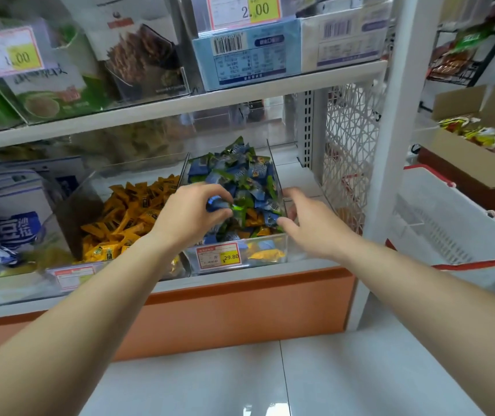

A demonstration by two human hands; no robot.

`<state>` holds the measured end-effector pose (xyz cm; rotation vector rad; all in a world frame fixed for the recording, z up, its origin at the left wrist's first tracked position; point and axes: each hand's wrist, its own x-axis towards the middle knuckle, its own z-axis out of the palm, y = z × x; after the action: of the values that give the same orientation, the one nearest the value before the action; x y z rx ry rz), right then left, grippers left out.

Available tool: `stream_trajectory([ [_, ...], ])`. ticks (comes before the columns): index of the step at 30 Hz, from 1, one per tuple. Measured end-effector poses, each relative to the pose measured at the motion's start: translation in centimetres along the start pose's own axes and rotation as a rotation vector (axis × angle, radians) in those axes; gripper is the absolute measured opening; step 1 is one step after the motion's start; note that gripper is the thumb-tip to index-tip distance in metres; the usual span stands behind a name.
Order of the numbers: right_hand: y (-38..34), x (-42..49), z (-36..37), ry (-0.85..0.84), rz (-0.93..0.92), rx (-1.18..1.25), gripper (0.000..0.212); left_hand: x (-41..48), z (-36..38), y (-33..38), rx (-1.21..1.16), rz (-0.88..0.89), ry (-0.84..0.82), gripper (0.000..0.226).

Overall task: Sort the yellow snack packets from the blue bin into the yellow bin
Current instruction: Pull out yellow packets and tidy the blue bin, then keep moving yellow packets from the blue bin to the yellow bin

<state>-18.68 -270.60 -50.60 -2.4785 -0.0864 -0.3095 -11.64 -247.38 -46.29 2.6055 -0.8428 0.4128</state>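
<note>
A clear bin (273, 163) on the lower shelf is full of blue snack packets (240, 178), with a few yellow packets (253, 219) mixed in near its front. To its left stands a clear bin (69, 205) heaped with yellow snack packets (126, 217). My left hand (189, 214) reaches into the blue bin's front and its curled fingers pinch a blue packet (219, 203). My right hand (309, 223) rests at the blue bin's right front corner, fingers bent over the wall, touching the packets; I cannot tell whether it holds one.
A price tag (219, 256) reading 29.80 hangs on the blue bin's front. White and blue bags (6, 211) fill the shelf's left end. Boxed goods stand on the shelf above. A white basket (438, 229) with red trim and a cardboard box (474, 163) stand to the right.
</note>
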Motion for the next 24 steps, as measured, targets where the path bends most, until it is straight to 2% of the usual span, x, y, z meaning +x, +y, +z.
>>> stream_trajectory([
  [3,0.0,0.0,0.0,-0.004,-0.005,0.000,0.053,0.0,0.1,-0.2,0.316,-0.035,0.043,0.021],
  [7,0.0,0.1,-0.1,-0.016,0.000,-0.004,0.052,0.1,0.4,0.6,0.463,0.107,0.120,0.020],
  [10,-0.1,0.1,-0.1,-0.020,0.005,-0.005,0.052,0.3,0.5,1.6,0.378,0.167,0.053,0.017],
  [13,-0.1,0.1,-0.2,-0.024,0.007,-0.002,0.052,0.2,0.9,2.5,0.257,0.249,-0.026,0.023],
  [16,0.0,0.1,-0.2,-0.031,0.011,0.006,0.053,0.4,1.5,2.8,0.241,0.316,-0.214,0.027],
  [19,0.1,0.2,-0.1,-0.035,0.012,0.012,0.055,1.0,1.9,2.7,0.225,0.181,-0.371,0.032],
  [22,0.4,0.2,0.0,-0.034,0.006,0.018,0.058,2.1,2.0,3.4,-0.001,-0.024,-0.451,0.026],
  [24,0.5,0.2,0.1,-0.033,0.007,0.020,0.058,2.5,2.4,3.9,-0.088,-0.061,-0.585,0.029],
])
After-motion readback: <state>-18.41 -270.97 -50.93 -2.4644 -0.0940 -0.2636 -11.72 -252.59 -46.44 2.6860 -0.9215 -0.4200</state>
